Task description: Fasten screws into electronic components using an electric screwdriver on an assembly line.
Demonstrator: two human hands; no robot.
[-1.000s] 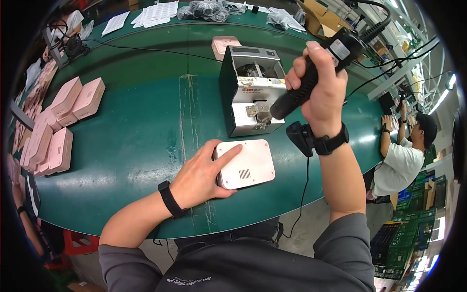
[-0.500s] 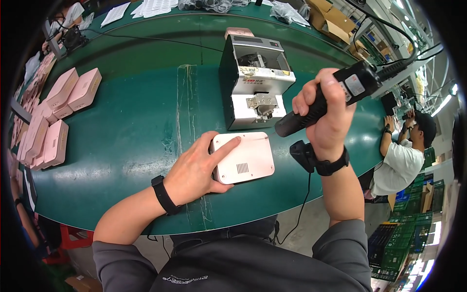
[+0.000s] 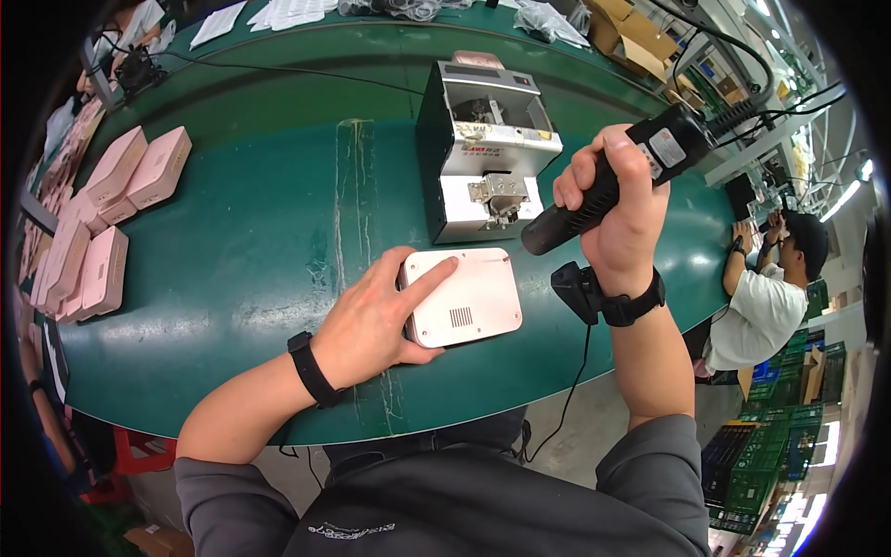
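A pale pink plastic box (image 3: 478,302) with rounded corners, screw holes and a vent grille lies on the green table in front of me. My left hand (image 3: 376,311) grips its left side, the index finger laid across the top face and the thumb at the near edge. In my right hand (image 3: 624,200) is a black electric screwdriver (image 3: 580,218), fingers wrapped round its body. It is tilted, and its nose sits over the box's far right corner. A thin bit appears to reach down to that corner's screw hole. Whether a screw is there is too small to tell.
A screw feeder machine (image 3: 487,153) stands just behind the box. Several similar pink boxes (image 3: 102,232) are stacked at the left. The screwdriver's cable (image 3: 756,70) runs up to the right. A co-worker (image 3: 766,288) sits at the right edge. Cardboard boxes (image 3: 631,46) lie at the far right.
The right hand and screwdriver have shifted slightly left over the box's far right corner. The left hand keeps its hold on the box.
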